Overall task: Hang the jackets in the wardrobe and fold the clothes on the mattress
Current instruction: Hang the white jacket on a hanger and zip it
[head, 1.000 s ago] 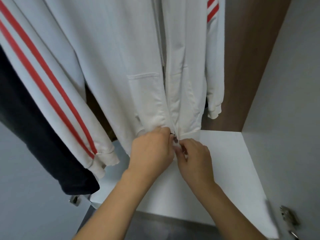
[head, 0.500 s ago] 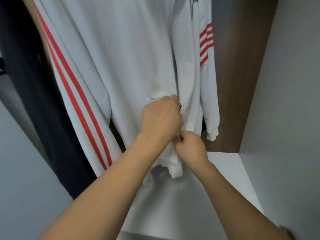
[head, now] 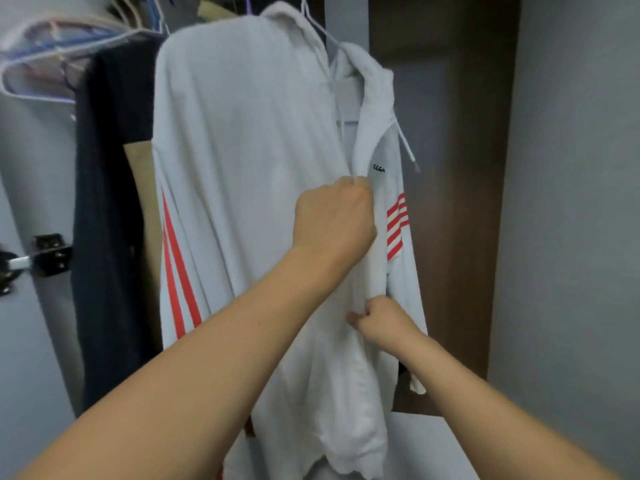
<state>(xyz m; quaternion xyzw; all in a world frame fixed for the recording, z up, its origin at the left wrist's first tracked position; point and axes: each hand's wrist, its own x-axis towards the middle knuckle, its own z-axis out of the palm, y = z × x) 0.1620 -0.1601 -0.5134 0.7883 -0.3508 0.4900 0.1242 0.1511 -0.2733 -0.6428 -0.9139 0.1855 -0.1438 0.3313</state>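
Observation:
A white hooded jacket (head: 249,161) with red sleeve stripes hangs on a white hanger (head: 320,27) inside the wardrobe. My left hand (head: 334,220) is raised to chest height of the jacket, fingers curled at the zip line just below the collar; the zip pull itself is hidden by the fist. My right hand (head: 382,318) is lower down and pinches the jacket's front edge along the zip. The zip below my left hand looks closed.
A dark garment (head: 110,209) hangs just left of the white jacket. Several empty hangers (head: 52,53) crowd the rail at upper left. A door hinge (head: 48,254) sits on the left panel. The brown back panel (head: 450,168) and grey side wall (head: 571,202) close the right.
My left hand has travelled up the zip from the hem to near the collar. My right hand stayed low on the front edge. The view has tilted upward.

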